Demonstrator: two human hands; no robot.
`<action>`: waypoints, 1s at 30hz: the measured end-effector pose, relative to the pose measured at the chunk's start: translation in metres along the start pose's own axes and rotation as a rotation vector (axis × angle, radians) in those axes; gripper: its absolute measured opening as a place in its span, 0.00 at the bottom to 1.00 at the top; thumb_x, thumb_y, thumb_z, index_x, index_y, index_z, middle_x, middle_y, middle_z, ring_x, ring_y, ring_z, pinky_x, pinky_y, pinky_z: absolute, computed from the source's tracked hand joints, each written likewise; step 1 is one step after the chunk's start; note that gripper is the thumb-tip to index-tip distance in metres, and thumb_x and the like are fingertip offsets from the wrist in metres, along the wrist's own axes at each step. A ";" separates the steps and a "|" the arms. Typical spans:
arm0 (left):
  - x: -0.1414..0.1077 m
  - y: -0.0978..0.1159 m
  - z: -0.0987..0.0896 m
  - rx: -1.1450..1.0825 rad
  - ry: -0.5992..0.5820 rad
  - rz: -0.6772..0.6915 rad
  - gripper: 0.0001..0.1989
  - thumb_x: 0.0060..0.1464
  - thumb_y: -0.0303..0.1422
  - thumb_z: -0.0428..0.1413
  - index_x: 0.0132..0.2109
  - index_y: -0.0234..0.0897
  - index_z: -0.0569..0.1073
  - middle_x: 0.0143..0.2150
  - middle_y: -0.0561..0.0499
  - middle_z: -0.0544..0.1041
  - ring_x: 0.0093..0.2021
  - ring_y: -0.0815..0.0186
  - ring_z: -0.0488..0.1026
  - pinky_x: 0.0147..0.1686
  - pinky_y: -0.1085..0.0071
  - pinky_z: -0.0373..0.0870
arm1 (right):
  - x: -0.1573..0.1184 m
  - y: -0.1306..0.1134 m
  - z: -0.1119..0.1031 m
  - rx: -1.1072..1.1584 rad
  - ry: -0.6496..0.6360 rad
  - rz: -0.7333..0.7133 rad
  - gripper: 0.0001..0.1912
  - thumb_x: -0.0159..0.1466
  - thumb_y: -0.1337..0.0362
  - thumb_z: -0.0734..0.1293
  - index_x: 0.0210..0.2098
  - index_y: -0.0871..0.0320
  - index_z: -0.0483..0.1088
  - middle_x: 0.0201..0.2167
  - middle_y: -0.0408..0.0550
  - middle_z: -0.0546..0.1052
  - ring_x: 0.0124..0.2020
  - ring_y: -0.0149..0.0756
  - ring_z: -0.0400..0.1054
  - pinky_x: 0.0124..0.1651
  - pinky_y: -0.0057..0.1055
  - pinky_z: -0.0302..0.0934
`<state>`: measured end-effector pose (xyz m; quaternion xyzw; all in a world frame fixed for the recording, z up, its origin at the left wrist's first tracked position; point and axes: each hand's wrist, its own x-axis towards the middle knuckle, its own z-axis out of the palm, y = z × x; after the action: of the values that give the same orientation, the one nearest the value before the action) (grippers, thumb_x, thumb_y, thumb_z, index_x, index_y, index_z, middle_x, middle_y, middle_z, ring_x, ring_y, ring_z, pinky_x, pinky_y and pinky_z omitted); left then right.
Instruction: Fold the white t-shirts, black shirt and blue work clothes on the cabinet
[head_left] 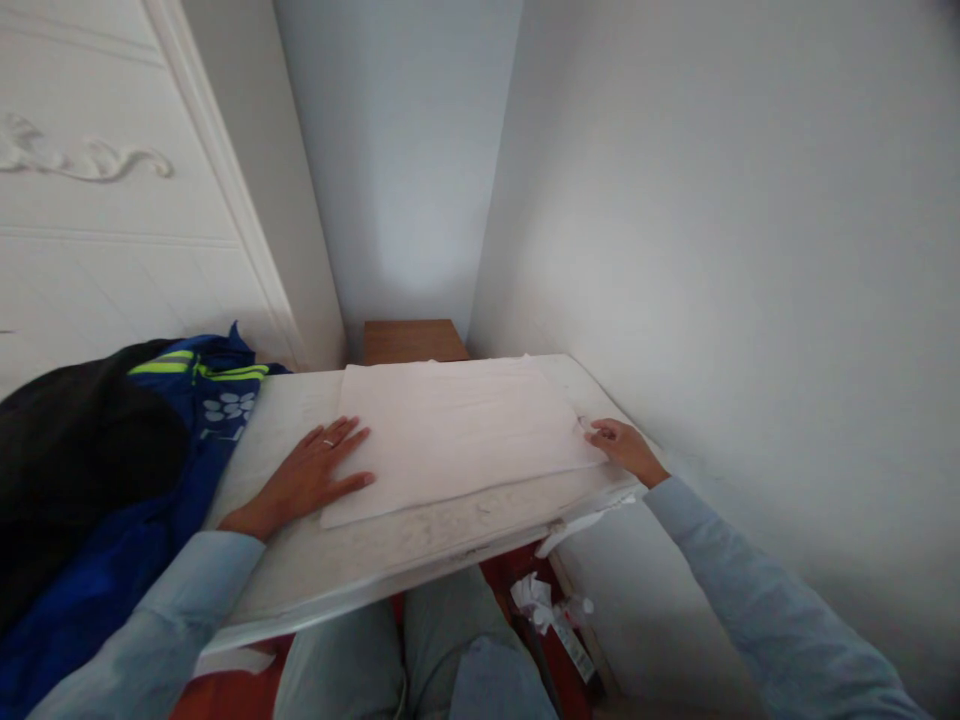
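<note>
A thin, pinkish-white cloth (450,430) lies spread over a worn white table (420,540), with faint creases across it. My left hand (319,465) rests flat near the cloth's left edge, fingers stretched out and a ring on one of them. At the opposite side, my right hand (619,445) is closed in a pinch on the cloth's right edge, where a small fold stands up. The fingertips of that hand are partly hidden.
Blue and black clothing (150,420) with yellow-green stripes is heaped at the left. A wall (712,250) runs close along the right side. A brown wooden box-like piece (412,340) stands behind the table. Crumpled wrappers (532,595) lie below, beside my legs.
</note>
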<state>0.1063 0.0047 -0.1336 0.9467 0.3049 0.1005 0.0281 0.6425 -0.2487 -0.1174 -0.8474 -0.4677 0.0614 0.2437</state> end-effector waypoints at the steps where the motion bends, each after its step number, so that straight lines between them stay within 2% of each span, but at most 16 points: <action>1: 0.000 0.000 0.000 0.000 0.000 0.000 0.45 0.58 0.65 0.43 0.70 0.39 0.64 0.73 0.41 0.60 0.72 0.49 0.58 0.69 0.52 0.53 | -0.001 -0.003 0.001 0.013 0.002 -0.004 0.17 0.59 0.54 0.69 0.42 0.57 0.79 0.37 0.52 0.83 0.39 0.43 0.76 0.45 0.35 0.68; 7: 0.002 0.000 -0.001 0.007 -0.001 -0.005 0.45 0.57 0.66 0.42 0.69 0.40 0.65 0.72 0.42 0.60 0.72 0.51 0.58 0.69 0.53 0.53 | 0.001 -0.013 0.004 0.015 -0.019 0.004 0.09 0.57 0.57 0.68 0.30 0.54 0.78 0.31 0.48 0.82 0.36 0.42 0.75 0.39 0.33 0.65; 11: 0.002 0.000 -0.002 0.005 -0.012 -0.008 0.46 0.57 0.67 0.41 0.69 0.39 0.65 0.72 0.42 0.61 0.71 0.51 0.58 0.69 0.54 0.53 | 0.000 -0.008 0.002 -0.003 0.046 0.028 0.09 0.59 0.58 0.64 0.28 0.54 0.72 0.26 0.45 0.78 0.31 0.39 0.72 0.33 0.31 0.60; 15: 0.002 -0.001 -0.002 -0.011 -0.001 -0.016 0.46 0.56 0.67 0.41 0.68 0.39 0.66 0.72 0.42 0.62 0.71 0.50 0.59 0.69 0.53 0.53 | -0.004 -0.003 -0.001 0.038 0.065 0.053 0.07 0.57 0.59 0.64 0.26 0.54 0.70 0.25 0.44 0.77 0.29 0.38 0.71 0.32 0.30 0.59; 21: 0.001 -0.004 -0.004 -0.078 0.065 -0.024 0.45 0.59 0.65 0.39 0.65 0.36 0.70 0.71 0.39 0.63 0.70 0.51 0.61 0.68 0.54 0.58 | 0.000 0.002 -0.002 0.092 0.035 0.083 0.04 0.53 0.63 0.66 0.27 0.54 0.73 0.26 0.45 0.79 0.30 0.38 0.73 0.32 0.30 0.63; 24: 0.000 -0.003 -0.006 -0.087 0.072 -0.025 0.43 0.60 0.64 0.38 0.63 0.36 0.72 0.70 0.40 0.65 0.68 0.51 0.64 0.68 0.53 0.59 | 0.006 0.002 0.001 0.120 0.002 0.063 0.08 0.52 0.65 0.67 0.32 0.56 0.75 0.31 0.47 0.81 0.33 0.39 0.75 0.35 0.30 0.66; 27: 0.000 -0.002 -0.006 -0.089 0.072 -0.011 0.42 0.61 0.63 0.38 0.62 0.36 0.73 0.69 0.40 0.67 0.68 0.52 0.64 0.68 0.54 0.59 | 0.019 -0.001 0.004 0.121 -0.033 0.044 0.11 0.54 0.66 0.68 0.37 0.58 0.77 0.33 0.49 0.82 0.34 0.39 0.76 0.36 0.30 0.68; 30: 0.000 -0.002 -0.004 -0.089 0.082 -0.003 0.40 0.62 0.62 0.37 0.62 0.38 0.73 0.68 0.41 0.67 0.68 0.52 0.65 0.68 0.53 0.60 | 0.037 -0.008 0.008 0.082 -0.010 0.031 0.07 0.55 0.62 0.70 0.33 0.57 0.78 0.32 0.49 0.82 0.35 0.41 0.77 0.38 0.32 0.68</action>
<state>0.1042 0.0068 -0.1294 0.9392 0.3022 0.1524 0.0578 0.6545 -0.2120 -0.1163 -0.8435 -0.4529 0.0885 0.2749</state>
